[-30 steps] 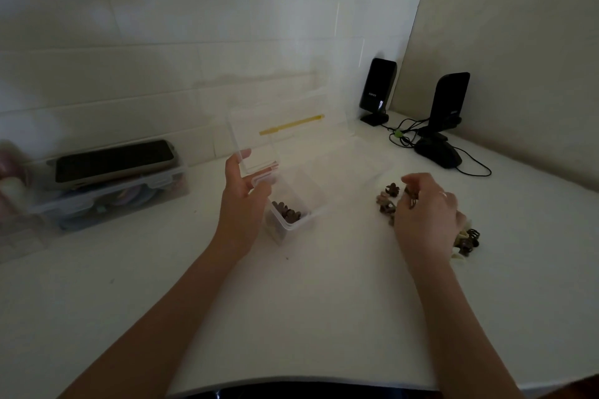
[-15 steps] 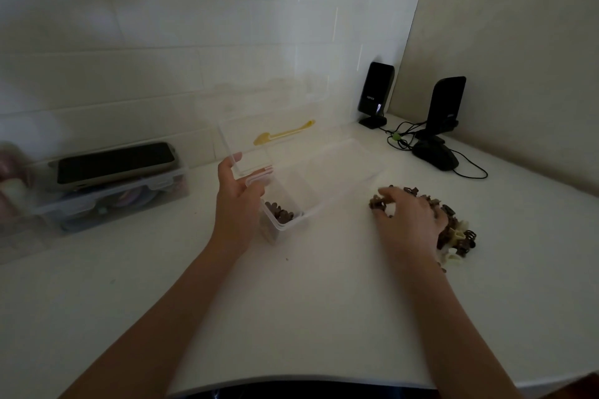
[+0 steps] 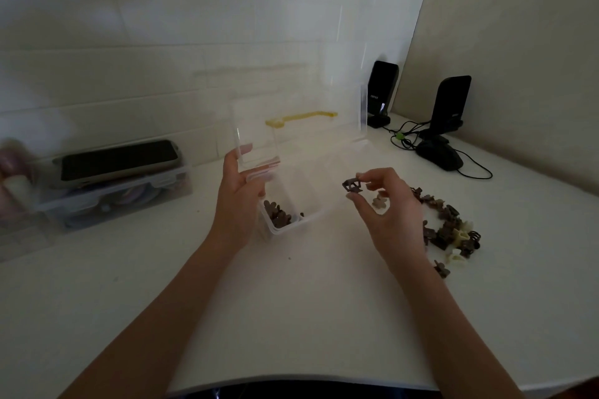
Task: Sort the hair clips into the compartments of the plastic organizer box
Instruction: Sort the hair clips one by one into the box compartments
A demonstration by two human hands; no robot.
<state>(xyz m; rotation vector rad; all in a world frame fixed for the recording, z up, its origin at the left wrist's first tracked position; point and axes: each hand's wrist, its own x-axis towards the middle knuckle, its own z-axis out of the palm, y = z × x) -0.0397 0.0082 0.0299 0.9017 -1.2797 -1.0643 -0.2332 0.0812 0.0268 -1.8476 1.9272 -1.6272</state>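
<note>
Since earlier frame your right hand lifted off pile, now pinching brown clip. Organizer box lies left of grip, brown-filled compartment nearest; left hand holds its end.

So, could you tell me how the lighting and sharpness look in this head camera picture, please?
Head view: dim overall; a soft bright patch falls on the clear organizer box. The far left edge is smeared, blurring the storage container. The dark clip pinched by the right hand reads fairly sharp. Wide-angle bending curves the table edge.
</note>
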